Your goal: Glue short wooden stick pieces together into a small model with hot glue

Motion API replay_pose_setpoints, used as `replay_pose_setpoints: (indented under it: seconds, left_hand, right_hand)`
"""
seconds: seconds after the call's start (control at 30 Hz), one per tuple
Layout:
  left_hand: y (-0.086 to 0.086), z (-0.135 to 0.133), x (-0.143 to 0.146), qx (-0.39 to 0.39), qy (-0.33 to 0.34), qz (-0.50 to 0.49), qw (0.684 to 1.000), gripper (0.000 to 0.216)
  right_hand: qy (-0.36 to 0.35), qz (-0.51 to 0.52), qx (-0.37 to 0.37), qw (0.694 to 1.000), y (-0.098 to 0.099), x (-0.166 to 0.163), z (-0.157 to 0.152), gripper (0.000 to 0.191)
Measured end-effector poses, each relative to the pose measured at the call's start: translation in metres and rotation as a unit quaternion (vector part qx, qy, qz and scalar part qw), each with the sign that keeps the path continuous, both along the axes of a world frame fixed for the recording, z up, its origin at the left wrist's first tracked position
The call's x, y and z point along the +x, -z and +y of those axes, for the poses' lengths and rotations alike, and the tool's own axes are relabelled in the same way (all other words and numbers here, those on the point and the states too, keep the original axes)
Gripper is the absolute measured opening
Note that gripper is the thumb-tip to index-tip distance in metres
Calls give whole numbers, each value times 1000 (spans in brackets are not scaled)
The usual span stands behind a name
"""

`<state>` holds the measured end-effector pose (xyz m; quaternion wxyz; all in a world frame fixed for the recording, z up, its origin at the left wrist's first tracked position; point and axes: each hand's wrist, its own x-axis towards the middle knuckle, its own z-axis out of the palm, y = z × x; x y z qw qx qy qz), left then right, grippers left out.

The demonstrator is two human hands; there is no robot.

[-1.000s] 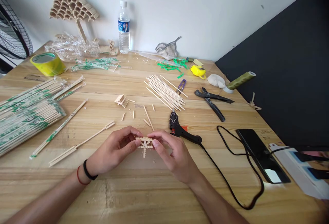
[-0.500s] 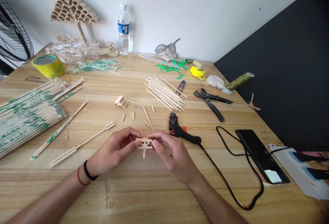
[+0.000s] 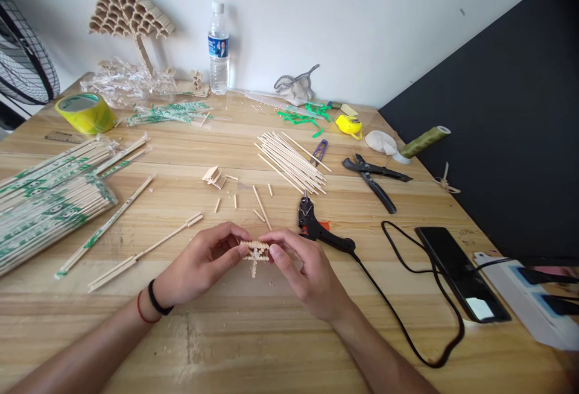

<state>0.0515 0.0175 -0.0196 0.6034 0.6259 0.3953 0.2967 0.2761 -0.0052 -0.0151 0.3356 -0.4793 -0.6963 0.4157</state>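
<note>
Between my two hands is a small model piece made of short wooden stick lengths (image 3: 254, 251), with rows of round stick ends facing me and a short stem pointing down. My left hand (image 3: 212, 261) pinches its left end between thumb and fingers. At the right end, my right hand (image 3: 301, 267) grips it the same way. Just beyond the hands lie a longer loose stick (image 3: 261, 207) and several short cut pieces (image 3: 235, 201). A black hot glue gun (image 3: 316, 225) rests to the right of my right hand, nozzle pointing away.
Farther back are a pile of wooden sticks (image 3: 292, 162), black pliers (image 3: 373, 177) and a water bottle (image 3: 218, 50). Wrapped chopsticks (image 3: 54, 213) and yellow tape (image 3: 85, 113) lie left. The glue gun's cord (image 3: 389, 303) loops beside a phone (image 3: 461, 273) at right.
Both hands keep their hold on the small wooden piece and have hardly moved. The whole view has shifted very slightly.
</note>
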Motion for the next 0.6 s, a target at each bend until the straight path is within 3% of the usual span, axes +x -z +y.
replay_pose_setpoints:
  seconds: [0.6]
  left_hand:
    - [1,0,0,-2,9,10,1000,31]
  right_hand:
    - [-8,-2,6,1000,-1,1,0,22]
